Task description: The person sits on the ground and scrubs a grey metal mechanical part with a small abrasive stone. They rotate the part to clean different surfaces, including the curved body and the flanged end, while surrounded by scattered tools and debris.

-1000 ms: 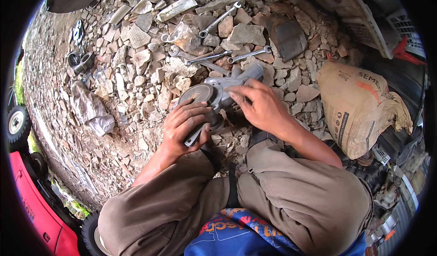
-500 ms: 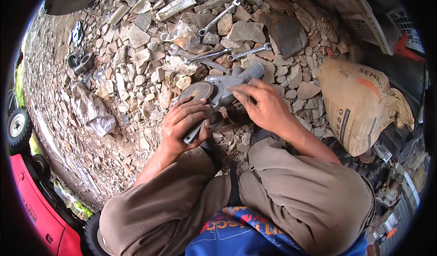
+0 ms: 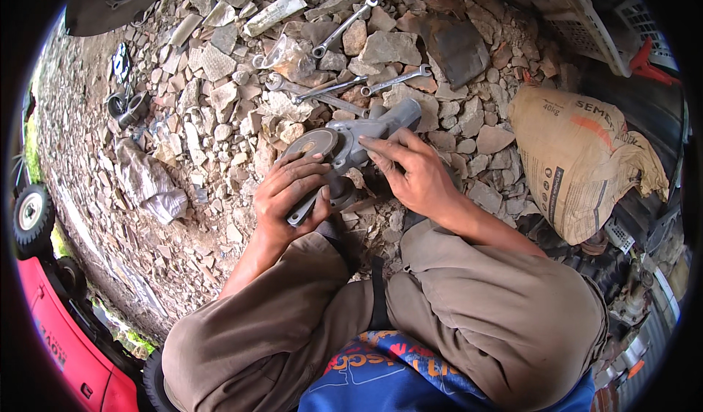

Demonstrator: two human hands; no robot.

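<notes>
A grey cast-metal housing (image 3: pixel 381 124), like an engine water pump, lies tilted over the stones in front of my knees. It has a pipe-like outlet at its upper right and a round, worn disc (image 3: pixel 313 143) on its left. My left hand (image 3: pixel 287 192) lies with its fingers over the disc's near edge. Its thumb curls round a flat metal wrench (image 3: pixel 296 216), whose holed end sticks out below. The fingertips of my right hand (image 3: pixel 414 170) pinch close together against the housing's right side; anything between them is too small to make out.
Beyond the housing, several wrenches (image 3: pixel 344 28) lie on broken stones. A dark flat piece (image 3: pixel 459 52) rests near them. To the right stand a torn paper sack (image 3: pixel 564 167) and a pale crate (image 3: pixel 586 35). Dark metal rings (image 3: pixel 128 107) and a crumpled bag (image 3: pixel 150 181) lie left.
The whole view has shifted slightly. Both hands stay on the housing, with the right fingertips still at its right side and the left hand still over the disc.
</notes>
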